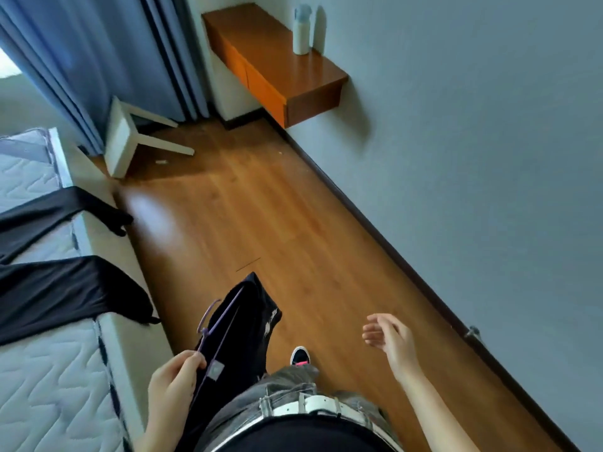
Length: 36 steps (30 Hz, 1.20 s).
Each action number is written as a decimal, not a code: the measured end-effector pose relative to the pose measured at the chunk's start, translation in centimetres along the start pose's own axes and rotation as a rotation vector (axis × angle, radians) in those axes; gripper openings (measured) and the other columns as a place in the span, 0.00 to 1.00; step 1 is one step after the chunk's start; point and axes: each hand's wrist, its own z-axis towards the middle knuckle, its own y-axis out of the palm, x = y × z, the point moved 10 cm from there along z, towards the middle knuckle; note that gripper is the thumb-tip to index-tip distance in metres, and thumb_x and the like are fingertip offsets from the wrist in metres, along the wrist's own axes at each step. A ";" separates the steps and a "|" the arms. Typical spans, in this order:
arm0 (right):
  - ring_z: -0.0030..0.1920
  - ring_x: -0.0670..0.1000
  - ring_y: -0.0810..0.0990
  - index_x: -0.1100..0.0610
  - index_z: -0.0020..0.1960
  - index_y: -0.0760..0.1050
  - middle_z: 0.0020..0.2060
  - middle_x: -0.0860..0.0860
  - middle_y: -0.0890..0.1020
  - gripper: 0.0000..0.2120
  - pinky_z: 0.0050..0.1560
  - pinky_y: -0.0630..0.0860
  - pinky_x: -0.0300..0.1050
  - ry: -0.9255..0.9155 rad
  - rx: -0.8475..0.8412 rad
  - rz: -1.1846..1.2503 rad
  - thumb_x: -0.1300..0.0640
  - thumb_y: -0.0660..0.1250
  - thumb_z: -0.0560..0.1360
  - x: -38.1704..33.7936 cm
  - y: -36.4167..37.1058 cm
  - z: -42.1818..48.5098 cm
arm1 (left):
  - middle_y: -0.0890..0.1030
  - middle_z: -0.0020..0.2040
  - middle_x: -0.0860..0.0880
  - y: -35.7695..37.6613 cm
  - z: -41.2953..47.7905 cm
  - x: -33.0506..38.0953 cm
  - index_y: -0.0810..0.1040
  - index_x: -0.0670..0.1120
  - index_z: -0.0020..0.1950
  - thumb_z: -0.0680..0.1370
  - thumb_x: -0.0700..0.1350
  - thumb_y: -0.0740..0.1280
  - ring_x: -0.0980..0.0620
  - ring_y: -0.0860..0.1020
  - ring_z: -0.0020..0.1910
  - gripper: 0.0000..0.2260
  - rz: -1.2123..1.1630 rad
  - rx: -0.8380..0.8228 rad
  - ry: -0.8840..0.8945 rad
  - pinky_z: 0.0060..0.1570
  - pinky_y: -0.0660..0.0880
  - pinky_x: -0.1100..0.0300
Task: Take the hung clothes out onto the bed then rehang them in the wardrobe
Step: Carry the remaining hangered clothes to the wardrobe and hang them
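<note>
1. left hand [174, 383]: fingers [192, 358] pinched closed on a purple hanger [215, 324] carrying a dark garment [241, 324], held above the floor [261, 207] beside the bed's [49, 370] edge.
2. right hand [391, 337]: empty, fingers loosely spread.
3. two black garments [58, 291] lie across the bed, draping over its edge.

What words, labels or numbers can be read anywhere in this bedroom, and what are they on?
None can be read.
Grey tag inside the dark garment held by the left hand: too blurred to read.
White bottle on the wooden shelf: no legible print.
</note>
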 end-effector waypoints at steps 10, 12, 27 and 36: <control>0.43 0.61 0.83 0.61 0.48 0.80 0.39 0.58 0.84 0.12 0.48 0.81 0.56 0.003 -0.134 -0.155 0.58 0.59 0.81 -12.2 3.3 22.8 | 0.61 0.29 0.45 6.6 16.4 14.1 0.75 0.36 0.37 0.79 0.38 0.61 0.52 0.58 0.25 0.11 -0.164 0.163 0.066 0.24 0.54 0.65; 0.43 0.61 0.83 0.61 0.48 0.80 0.39 0.58 0.84 0.12 0.47 0.81 0.56 -0.006 -0.204 -0.185 0.58 0.59 0.80 -14.8 5.6 28.2 | 0.62 0.28 0.45 8.0 19.7 15.7 0.75 0.36 0.38 0.79 0.38 0.61 0.52 0.58 0.25 0.11 -0.180 0.221 0.056 0.23 0.55 0.65; 0.36 0.57 0.81 0.66 0.48 0.77 0.38 0.61 0.82 0.13 0.40 0.78 0.48 -0.111 -0.880 -0.529 0.63 0.55 0.81 -35.5 38.3 48.2 | 0.65 0.24 0.52 9.0 27.1 20.4 0.74 0.38 0.33 0.75 0.37 0.64 0.52 0.62 0.27 0.11 -0.341 0.877 -0.241 0.32 0.58 0.57; 0.31 0.53 0.81 0.63 0.45 0.78 0.33 0.58 0.82 0.13 0.33 0.79 0.40 -0.120 -1.077 -0.671 0.66 0.55 0.80 -38.1 60.3 49.4 | 0.70 0.21 0.54 2.3 33.8 17.1 0.76 0.43 0.30 0.74 0.36 0.64 0.53 0.65 0.25 0.13 -0.417 1.110 -0.441 0.33 0.61 0.57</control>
